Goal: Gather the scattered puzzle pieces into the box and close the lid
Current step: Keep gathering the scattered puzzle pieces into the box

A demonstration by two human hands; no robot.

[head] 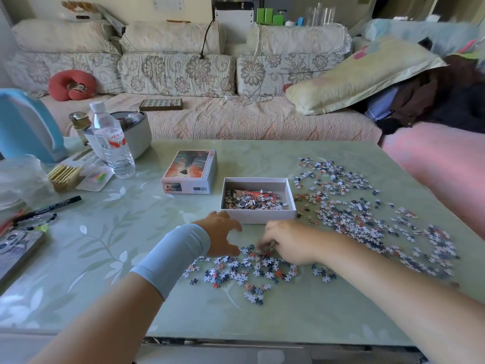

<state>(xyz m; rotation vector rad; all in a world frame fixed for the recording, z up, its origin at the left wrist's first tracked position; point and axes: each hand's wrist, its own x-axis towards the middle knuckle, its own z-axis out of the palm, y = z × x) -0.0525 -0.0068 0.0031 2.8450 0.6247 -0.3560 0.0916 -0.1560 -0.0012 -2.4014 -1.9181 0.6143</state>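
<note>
An open white box (258,215) sits mid-table with a layer of puzzle pieces inside. Its printed lid (190,170) lies face up to the left of it. Small blue, white and red puzzle pieces (244,271) lie in a patch in front of the box, and a much larger spread (367,214) covers the table's right side. My left hand (221,235), with a light blue wristband, rests curved and open at the near patch's left edge. My right hand (287,241) is on the same patch, fingers bent down pinching among the pieces.
The pale green table (118,258) carries a water bottle (112,143), a white pot (136,132), a blue appliance (26,127), a black marker (49,206) and clutter at the left. A floral sofa (183,74) stands behind. The table's front edge is close to me.
</note>
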